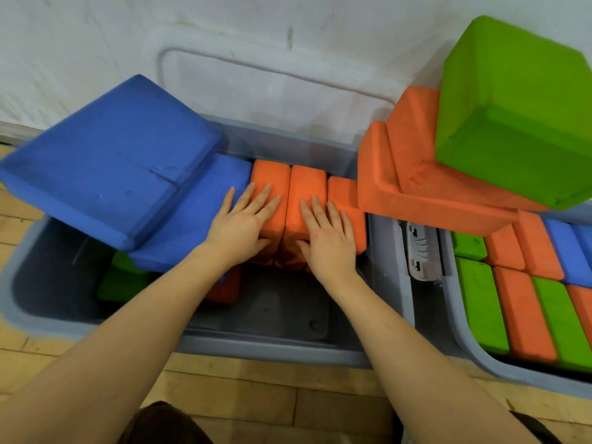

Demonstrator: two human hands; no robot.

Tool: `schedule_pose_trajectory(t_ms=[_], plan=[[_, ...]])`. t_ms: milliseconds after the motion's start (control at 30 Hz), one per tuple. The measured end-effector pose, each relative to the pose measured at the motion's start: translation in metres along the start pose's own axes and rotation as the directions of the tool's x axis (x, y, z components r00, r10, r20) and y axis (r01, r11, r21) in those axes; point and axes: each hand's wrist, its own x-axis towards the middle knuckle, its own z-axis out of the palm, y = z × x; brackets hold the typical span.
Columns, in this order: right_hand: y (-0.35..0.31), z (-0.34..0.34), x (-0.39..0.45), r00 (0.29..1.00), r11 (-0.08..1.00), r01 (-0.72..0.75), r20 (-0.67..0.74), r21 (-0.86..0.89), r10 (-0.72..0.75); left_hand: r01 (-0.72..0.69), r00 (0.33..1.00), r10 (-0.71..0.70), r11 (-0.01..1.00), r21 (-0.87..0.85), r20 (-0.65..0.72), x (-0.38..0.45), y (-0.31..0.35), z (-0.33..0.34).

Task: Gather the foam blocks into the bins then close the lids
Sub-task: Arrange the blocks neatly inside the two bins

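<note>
Grey bin (pixel 278 350); hands seemingly flat on orange blocks (pixel 307 193).

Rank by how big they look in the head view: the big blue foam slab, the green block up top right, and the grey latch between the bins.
1. Blue foam slab, largest.
2. Green block; it sits near the camera, so true size is unsure.
3. Grey latch, clearly smallest.

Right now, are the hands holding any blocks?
No. Both the left hand and right hand lie flat with straight fingers, pressing on top of the orange foam blocks in the bin.
</note>
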Motion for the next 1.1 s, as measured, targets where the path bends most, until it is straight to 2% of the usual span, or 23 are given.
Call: schedule_pose_trajectory(t_ms=[33, 100, 167, 267, 400, 533, 667, 833, 900, 967, 1033, 1100], plan=[[-0.002, -0.005, -0.001, 1.000, 0.999, -0.012, 0.013, 0.039, 0.011, -0.001, 1.000, 0.001, 1.000, 0.010, -0.026, -0.005, 0.000, -0.006], [-0.012, -0.018, -0.003, 0.999, 0.991, -0.026, -0.017, 0.129, 0.029, 0.016, 0.980, -0.022, 0.999, -0.031, -0.198, -0.021, -0.004, -0.022], [-0.029, -0.030, -0.002, 0.999, 0.981, 0.019, -0.053, 0.194, -0.009, 0.060, 0.914, -0.072, 0.997, -0.043, -0.398, -0.039, -0.014, -0.035], [-0.062, -0.047, 0.004, 0.990, 0.956, 0.132, -0.080, 0.262, -0.115, 0.189, 0.815, -0.180, 0.981, -0.040, -0.551, -0.071, -0.037, -0.056], [-0.109, -0.059, 0.017, 0.950, 0.912, 0.310, -0.120, 0.269, -0.288, 0.362, 0.739, -0.355, 0.926, -0.106, -0.572, -0.106, -0.071, -0.068], [-0.156, -0.063, 0.026, 0.934, 0.893, 0.355, -0.055, 0.278, -0.354, 0.522, 0.650, -0.592, 0.803, -0.286, -0.476, -0.124, -0.108, -0.066], [-0.196, -0.051, 0.032, 0.941, 0.913, 0.329, -0.002, 0.240, -0.339, 0.562, 0.696, -0.612, 0.790, -0.246, -0.377, -0.129, -0.132, -0.060], [-0.207, -0.040, 0.023, 0.954, 0.918, 0.289, -0.001, 0.271, -0.300, 0.373, 0.754, -0.553, 0.805, -0.462, -0.355, -0.136, -0.148, -0.055], [-0.205, -0.040, 0.018, 0.950, 0.878, 0.305, -0.049, 0.368, -0.309, 0.343, 0.755, -0.570, 0.764, -0.547, -0.324, -0.138, -0.149, -0.059], [-0.201, -0.041, 0.013, 0.946, 0.788, 0.313, -0.105, 0.531, -0.306, 0.365, 0.747, -0.591, 0.748, -0.554, -0.305, -0.138, -0.141, -0.067], [-0.191, -0.048, 0.007, 0.941, 0.707, 0.331, -0.165, 0.625, -0.295, 0.340, 0.746, -0.571, 0.768, -0.542, -0.342, -0.140, -0.131, -0.075], [-0.174, -0.059, 0.000, 0.930, 0.684, 0.367, -0.228, 0.630, -0.289, 0.253, 0.775, -0.488, 0.821, -0.511, -0.401, -0.143, -0.124, -0.079]])
